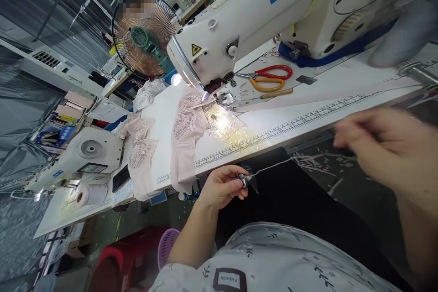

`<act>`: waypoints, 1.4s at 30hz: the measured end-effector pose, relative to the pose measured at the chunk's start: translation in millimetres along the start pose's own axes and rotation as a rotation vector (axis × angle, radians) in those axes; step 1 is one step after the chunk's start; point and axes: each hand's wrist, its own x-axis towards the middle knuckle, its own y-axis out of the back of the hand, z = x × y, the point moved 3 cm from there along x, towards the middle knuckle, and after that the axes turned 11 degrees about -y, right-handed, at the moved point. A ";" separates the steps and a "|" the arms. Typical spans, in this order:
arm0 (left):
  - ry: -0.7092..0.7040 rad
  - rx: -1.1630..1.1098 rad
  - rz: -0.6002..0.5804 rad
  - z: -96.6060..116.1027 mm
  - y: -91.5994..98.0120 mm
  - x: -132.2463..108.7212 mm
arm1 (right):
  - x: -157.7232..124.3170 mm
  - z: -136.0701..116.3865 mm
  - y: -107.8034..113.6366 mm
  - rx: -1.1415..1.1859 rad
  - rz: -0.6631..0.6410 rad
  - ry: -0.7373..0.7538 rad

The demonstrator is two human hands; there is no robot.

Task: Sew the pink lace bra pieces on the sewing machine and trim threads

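Low in front of the table edge, my left hand [221,188] pinches a small shiny metal bobbin case [243,180] between thumb and fingers. From the case a pale thread [273,165] stretches rightward toward my right hand [386,146]. That hand is raised at the right, blurred by motion, with thumb and fingers drawn together at the thread's far end; their exact grip is smeared. Above, the white sewing machine [246,23] stands with its lamp lit. A pale pink lace bra [190,123] lies by its presser foot [226,99], draping over the table edge.
Red-handled scissors [273,72], yellow-handled snips [268,84] and a wooden-handled tool [277,93] lie beside the needle area. More lace pieces [142,155] and a second machine [85,150] are at left. A fan [143,36] stands behind. Below are a red stool [119,255] and purple basket [167,246].
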 end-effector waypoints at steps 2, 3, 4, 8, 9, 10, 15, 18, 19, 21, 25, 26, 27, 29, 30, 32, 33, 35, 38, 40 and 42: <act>-0.007 0.022 -0.009 0.5 -1.1 1.5 | -0.7 3.8 -8.5 -0.079 -0.250 0.027; -0.009 0.043 -0.015 1.1 -1.9 2.0 | -4.0 3.6 -13.2 -0.087 -0.306 0.031; -0.010 0.070 -0.020 1.8 -2.7 2.4 | -9.2 1.9 -18.7 -0.058 -0.335 0.020; -0.026 0.174 -0.030 5.5 -5.7 2.0 | -47.9 -16.1 -60.4 0.299 -0.837 -0.060; -0.033 0.185 -0.029 6.4 -6.0 1.5 | -56.9 -21.9 -69.8 0.324 -0.947 -0.032; -0.036 0.192 -0.026 6.9 -6.0 0.9 | -62.2 -27.3 -76.1 0.304 -0.983 0.030; 0.007 0.175 -0.013 4.3 -1.5 -2.2 | -50.2 -38.9 -74.4 0.186 -0.759 0.276; 0.013 0.103 -0.003 0.6 1.0 -2.3 | -40.9 -33.5 -70.2 0.378 -0.752 0.086; 0.013 0.074 0.000 -0.6 1.5 -2.0 | -40.8 -30.8 -71.0 0.492 -0.784 -0.029; 0.019 0.014 -0.002 -2.9 1.5 -1.2 | -44.2 -26.5 -74.6 0.759 -0.866 -0.292; 0.065 -0.105 -0.045 -7.3 -0.7 -0.1 | -47.4 -28.7 -78.0 1.054 -0.928 -0.482; 0.079 -0.130 -0.058 -8.6 -1.3 0.0 | -45.0 -30.1 -77.3 1.076 -0.899 -0.467; 0.090 -0.152 -0.068 -10.0 -1.7 0.0 | -41.4 -31.1 -76.3 1.095 -0.852 -0.457; 0.106 -0.190 -0.077 -13.2 -1.9 -0.1 | -31.7 -31.1 -72.9 1.152 -0.687 -0.476; 0.112 -0.204 -0.079 -15.1 -1.5 -0.1 | -26.3 -30.5 -70.5 1.186 -0.589 -0.493; 0.126 -0.223 -0.085 -19.0 -0.2 -0.4 | -15.4 -29.0 -63.9 1.245 -0.409 -0.510; 0.136 -0.227 -0.090 -20.9 0.7 -0.6 | -10.1 -28.0 -59.4 1.272 -0.326 -0.506; 0.152 -0.226 -0.094 -23.7 2.9 -1.0 | -0.2 -24.9 -48.1 1.318 -0.177 -0.476; 0.151 -0.202 -0.081 -23.3 6.1 -1.4 | 9.5 -15.6 -27.4 1.324 -0.013 -0.374; 0.131 -0.165 -0.064 -18.9 7.8 -1.2 | 10.8 -7.5 -15.6 1.243 -0.050 -0.259; 0.085 -0.105 -0.041 -10.8 9.6 -0.4 | 7.3 4.4 -8.4 1.052 -0.189 -0.152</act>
